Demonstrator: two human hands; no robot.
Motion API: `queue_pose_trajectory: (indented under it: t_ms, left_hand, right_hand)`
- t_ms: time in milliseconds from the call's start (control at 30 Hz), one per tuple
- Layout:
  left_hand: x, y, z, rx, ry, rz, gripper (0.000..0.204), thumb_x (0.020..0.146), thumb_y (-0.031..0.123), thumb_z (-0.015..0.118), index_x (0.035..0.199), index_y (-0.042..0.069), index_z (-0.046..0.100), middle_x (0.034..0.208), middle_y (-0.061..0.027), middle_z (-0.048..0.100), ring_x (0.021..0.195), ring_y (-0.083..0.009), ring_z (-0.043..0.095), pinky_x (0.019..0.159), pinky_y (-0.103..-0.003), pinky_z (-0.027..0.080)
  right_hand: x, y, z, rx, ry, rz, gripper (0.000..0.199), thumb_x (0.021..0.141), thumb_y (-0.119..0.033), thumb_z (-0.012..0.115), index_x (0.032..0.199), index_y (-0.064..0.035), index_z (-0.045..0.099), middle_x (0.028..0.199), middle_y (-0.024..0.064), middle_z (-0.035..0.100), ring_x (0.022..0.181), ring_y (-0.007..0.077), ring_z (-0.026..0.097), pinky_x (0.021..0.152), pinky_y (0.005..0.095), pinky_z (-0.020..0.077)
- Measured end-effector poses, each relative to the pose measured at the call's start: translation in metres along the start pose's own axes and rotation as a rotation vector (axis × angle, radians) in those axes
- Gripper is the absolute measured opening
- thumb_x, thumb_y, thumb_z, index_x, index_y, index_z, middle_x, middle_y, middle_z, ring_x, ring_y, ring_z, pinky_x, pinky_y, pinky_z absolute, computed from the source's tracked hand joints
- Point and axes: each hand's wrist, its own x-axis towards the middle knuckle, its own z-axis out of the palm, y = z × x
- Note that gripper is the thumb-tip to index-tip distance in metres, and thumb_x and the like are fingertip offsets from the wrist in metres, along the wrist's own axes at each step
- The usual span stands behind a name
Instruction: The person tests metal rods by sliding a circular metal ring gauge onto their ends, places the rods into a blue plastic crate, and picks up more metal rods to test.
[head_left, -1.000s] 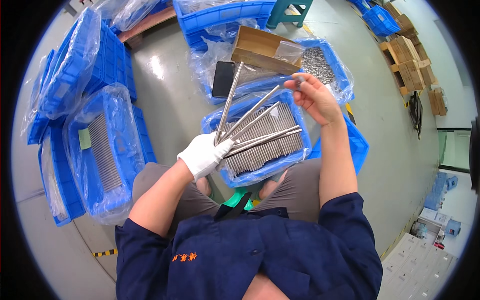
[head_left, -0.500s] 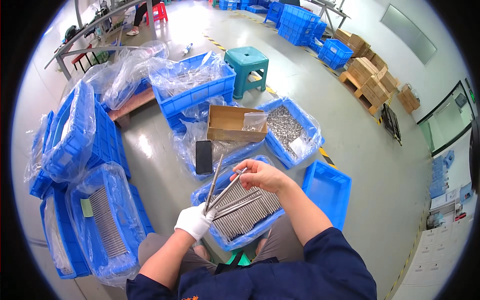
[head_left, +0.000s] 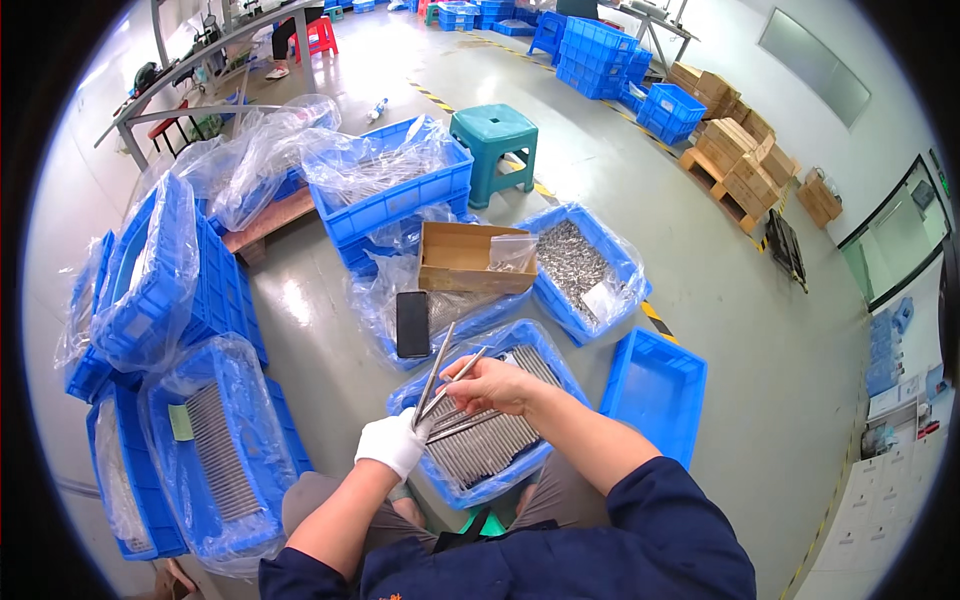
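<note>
My left hand (head_left: 391, 444), in a white glove, is closed around the lower ends of several slim metal rods (head_left: 434, 372) that fan out upward and to the right. My bare right hand (head_left: 497, 386) has its fingers closed on one of these rods, a little above the glove. Fine detail at the rod tips is too small to make out. Beneath both hands is a plastic-lined blue crate (head_left: 571, 378), where similar rods (head_left: 487, 452) lie side by side in a row.
Beyond the crate lie a black phone (head_left: 412, 325) and an open cardboard box (head_left: 462, 277). A crate of small metal parts (head_left: 572, 258) and a bare blue bin (head_left: 655, 390) stand to the right. Stacked blue crates (head_left: 215, 290) fill the left side. A green stool (head_left: 494, 135) stands farther back.
My right hand has moved down and left along the rods, closer to the glove. My left hand keeps its grip on the bundle. The whole view has shifted slightly.
</note>
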Motion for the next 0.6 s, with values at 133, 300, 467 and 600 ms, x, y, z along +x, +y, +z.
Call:
queue_pose_trajectory:
  t_ms: [133, 300, 467, 600]
  left_hand:
    - [-0.004, -0.001, -0.002, -0.068, -0.048, 0.027, 0.031, 0.082, 0.035, 0.041, 0.095, 0.011, 0.054, 0.079, -0.017, 0.059, 0.073, -0.0342, 0.056, 0.065, -0.041, 0.044]
    - [-0.01, -0.002, -0.019, -0.623, -0.485, 0.002, 0.034, 0.082, 0.036, 0.044, 0.089, 0.005, 0.054, 0.071, -0.0093, 0.056, 0.067, -0.0201, 0.052, 0.064, -0.032, 0.042]
    - [-0.018, 0.011, -0.028, -0.92, -0.799, 0.135, 0.042, 0.079, 0.047, 0.047, 0.079, 0.006, 0.057, 0.056, -0.0014, 0.049, 0.048, -0.0092, 0.043, 0.043, -0.024, 0.036]
    - [-0.014, 0.004, -0.013, -0.83, -0.814, 0.116, 0.045, 0.079, 0.049, 0.045, 0.081, 0.005, 0.056, 0.057, -0.0016, 0.049, 0.049, -0.0104, 0.044, 0.044, -0.026, 0.036]
  right_hand:
    - [-0.012, -0.013, -0.018, -0.092, 0.061, -0.114, 0.024, 0.077, -0.012, 0.059, 0.097, -0.0046, 0.05, 0.084, 0.0065, 0.059, 0.06, 0.008, 0.052, 0.051, 0.0204, 0.045]
    - [-0.029, -0.039, -0.073, 0.114, 0.082, -0.388, 0.026, 0.08, -0.013, 0.055, 0.104, -0.0065, 0.047, 0.095, 0.0103, 0.057, 0.065, 0.0094, 0.054, 0.058, 0.0212, 0.0454]
    - [-0.026, -0.048, -0.038, 0.209, -0.207, -0.413, 0.027, 0.08, -0.008, 0.052, 0.106, -0.0052, 0.046, 0.099, 0.0139, 0.055, 0.07, 0.0131, 0.055, 0.065, 0.0248, 0.0473]
    - [-0.028, -0.042, -0.038, 0.241, -0.294, -0.42, 0.027, 0.08, -0.005, 0.049, 0.106, -0.0047, 0.046, 0.098, 0.0174, 0.054, 0.071, 0.0146, 0.056, 0.065, 0.0271, 0.0486]
